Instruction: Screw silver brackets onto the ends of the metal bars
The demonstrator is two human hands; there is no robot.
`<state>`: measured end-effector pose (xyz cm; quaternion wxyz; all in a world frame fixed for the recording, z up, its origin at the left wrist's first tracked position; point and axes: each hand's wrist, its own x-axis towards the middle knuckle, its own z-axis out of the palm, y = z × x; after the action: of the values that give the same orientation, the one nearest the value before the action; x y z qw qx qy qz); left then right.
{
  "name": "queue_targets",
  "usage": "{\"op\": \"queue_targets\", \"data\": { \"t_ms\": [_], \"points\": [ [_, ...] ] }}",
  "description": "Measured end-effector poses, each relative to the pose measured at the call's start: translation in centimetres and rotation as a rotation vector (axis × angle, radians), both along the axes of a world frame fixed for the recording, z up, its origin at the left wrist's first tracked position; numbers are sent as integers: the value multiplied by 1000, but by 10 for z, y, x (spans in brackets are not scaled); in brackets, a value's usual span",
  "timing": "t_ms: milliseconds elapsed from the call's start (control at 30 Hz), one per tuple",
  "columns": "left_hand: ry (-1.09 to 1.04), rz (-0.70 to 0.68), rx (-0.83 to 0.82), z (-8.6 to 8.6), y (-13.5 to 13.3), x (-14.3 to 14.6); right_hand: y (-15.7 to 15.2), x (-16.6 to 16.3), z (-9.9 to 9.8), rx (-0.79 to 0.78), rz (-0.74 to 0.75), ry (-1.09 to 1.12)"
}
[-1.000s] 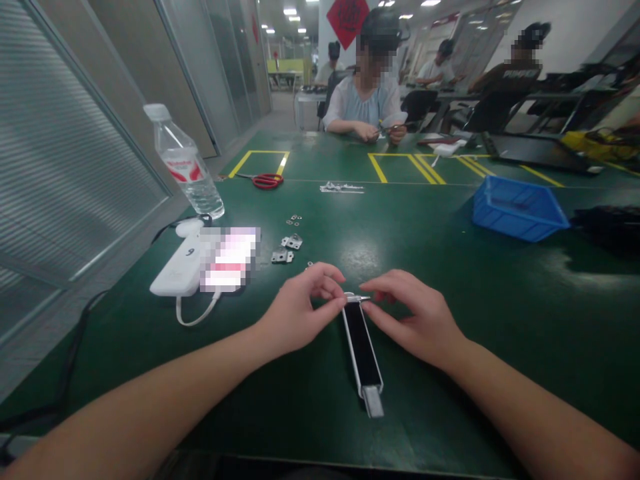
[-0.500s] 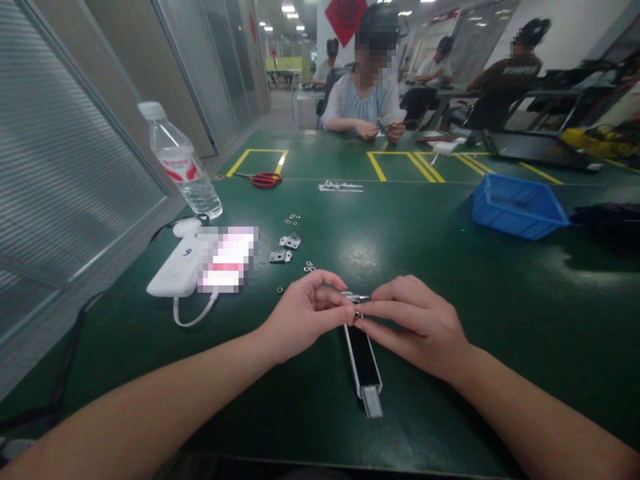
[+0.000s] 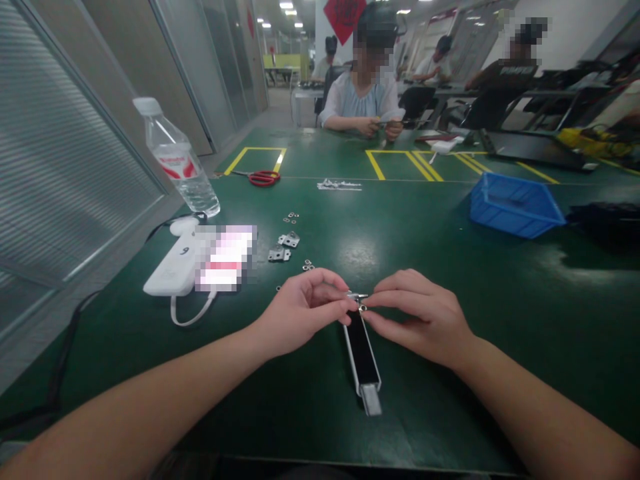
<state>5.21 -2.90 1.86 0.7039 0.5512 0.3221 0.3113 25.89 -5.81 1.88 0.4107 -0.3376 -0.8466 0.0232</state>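
Observation:
A long black strip in a silver metal frame (image 3: 363,357) lies on the green table (image 3: 475,313), pointing away from me. My left hand (image 3: 300,312) and my right hand (image 3: 420,317) meet at its far end, both with fingers pinched. Between the fingertips sits a tiny metal ring (image 3: 363,308), just below a small silver bracket (image 3: 356,295) at the strip's tip. Which hand holds the ring is unclear. Small metal brackets (image 3: 284,247) and loose rings (image 3: 307,266) lie to the left of my left hand.
A white power bank (image 3: 173,268) with cable, a phone (image 3: 225,257) and a water bottle (image 3: 175,160) stand left. Red scissors (image 3: 264,178) and more metal parts (image 3: 339,185) lie farther back. A blue bin (image 3: 515,207) sits right. A person works across the table.
My fingers have drawn together over the strip's far end, and the small ring now shows between the fingertips. The strip itself has stayed in place.

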Motion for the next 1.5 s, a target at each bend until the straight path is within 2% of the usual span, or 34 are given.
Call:
{"op": "queue_targets", "data": {
  "t_ms": [67, 133, 200, 300, 467, 867, 1500],
  "points": [
    [86, 26, 182, 4, 4, -5, 3, 6, -2, -31, -31, 3],
    [300, 70, 480, 8, 9, -11, 7, 11, -5, -80, -62, -5],
    [543, 33, 753, 8, 15, -16, 11, 16, -9, -125, -81, -28],
    [776, -70, 925, 5, 20, -21, 16, 20, -15, -176, -78, -66],
    [862, -115, 989, 0, 19, -19, 19, 21, -19, -234, -59, -96],
    [899, -128, 970, 1, 18, -16, 20, 21, -18, -343, -60, -141],
    [881, -126, 1005, -2, 16, -13, 19, 15, -22, -359, -14, -121]
  ]
}}
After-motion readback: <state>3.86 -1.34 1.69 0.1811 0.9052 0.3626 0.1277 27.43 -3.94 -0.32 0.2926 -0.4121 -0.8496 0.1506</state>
